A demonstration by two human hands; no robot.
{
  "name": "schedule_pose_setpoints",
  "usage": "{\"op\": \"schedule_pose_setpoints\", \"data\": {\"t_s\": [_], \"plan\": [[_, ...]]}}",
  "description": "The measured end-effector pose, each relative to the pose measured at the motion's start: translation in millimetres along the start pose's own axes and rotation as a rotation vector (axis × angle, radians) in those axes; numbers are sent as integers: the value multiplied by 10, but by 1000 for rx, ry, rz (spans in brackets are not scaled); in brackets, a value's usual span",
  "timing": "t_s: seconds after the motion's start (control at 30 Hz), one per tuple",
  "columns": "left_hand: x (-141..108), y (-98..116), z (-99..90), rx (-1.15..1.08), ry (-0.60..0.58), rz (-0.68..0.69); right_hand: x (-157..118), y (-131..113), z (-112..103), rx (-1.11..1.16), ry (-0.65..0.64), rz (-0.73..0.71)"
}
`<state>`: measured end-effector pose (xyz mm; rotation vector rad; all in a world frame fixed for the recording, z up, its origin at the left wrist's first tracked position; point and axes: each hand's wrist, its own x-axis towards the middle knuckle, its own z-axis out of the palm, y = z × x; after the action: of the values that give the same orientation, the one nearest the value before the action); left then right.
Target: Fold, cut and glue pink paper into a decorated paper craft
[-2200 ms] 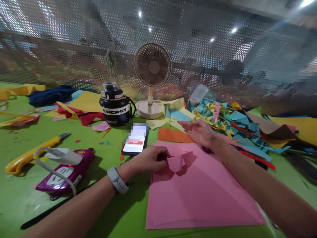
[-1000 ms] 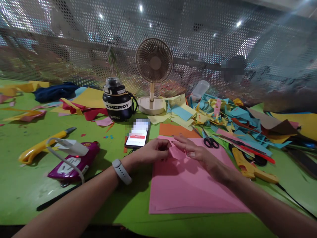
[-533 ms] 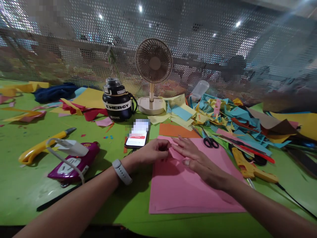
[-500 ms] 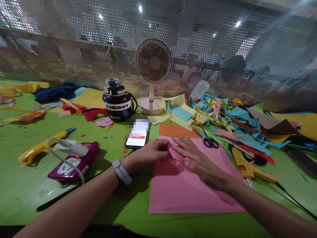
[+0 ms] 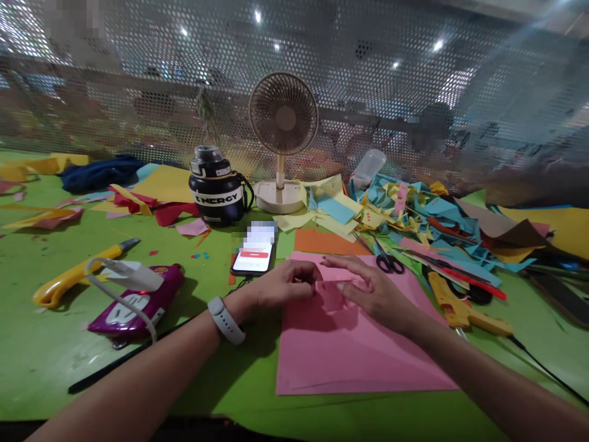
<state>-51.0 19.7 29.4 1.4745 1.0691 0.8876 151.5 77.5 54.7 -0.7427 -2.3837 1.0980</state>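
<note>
I am finding the left hand [image 5: 289, 286] nearly closed, its thumb and forefinger pinching the left edge of a small pink paper piece [image 5: 330, 297]. The right hand [image 5: 380, 296] is standing half open, its thumb touching the piece's right part; I cannot tell whether it is gripping. The piece is lying over the far left part of the pink sheets [image 5: 359, 359]. Scissors [image 5: 389, 263] are resting at their far right corner, a phone [image 5: 253, 255] just beyond the left hand.

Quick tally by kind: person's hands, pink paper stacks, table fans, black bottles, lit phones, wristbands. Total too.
Hands (left hand, right hand): 2
Pink paper stack: 1
Table fan: 1
Black bottle: 1
Lit phone: 1
Wristband: 1
Total: 7
</note>
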Motion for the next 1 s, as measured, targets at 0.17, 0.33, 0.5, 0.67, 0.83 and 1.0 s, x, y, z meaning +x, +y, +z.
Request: {"op": "schedule_pose_setpoints", "data": {"t_s": [0.17,0.33,0.5,0.67,0.83,1.0], "plan": [[7,15,1,-60,-21,-22,18,26,-2,28,-17,34],[13,-30,14,-99,-15,-25,34,36,-39,25,-53,107],[-11,-38,33,-77,-11,-3,48,45,-75,99,-71,150],[15,-85,85,2,81,58,38,32,-124,47,-45,146],[51,-119,108,-120,121,9,30,17,-140,60,-9,200],[50,-131,160,-351,145,-62,22,45,-144,104,-9,177]]}}
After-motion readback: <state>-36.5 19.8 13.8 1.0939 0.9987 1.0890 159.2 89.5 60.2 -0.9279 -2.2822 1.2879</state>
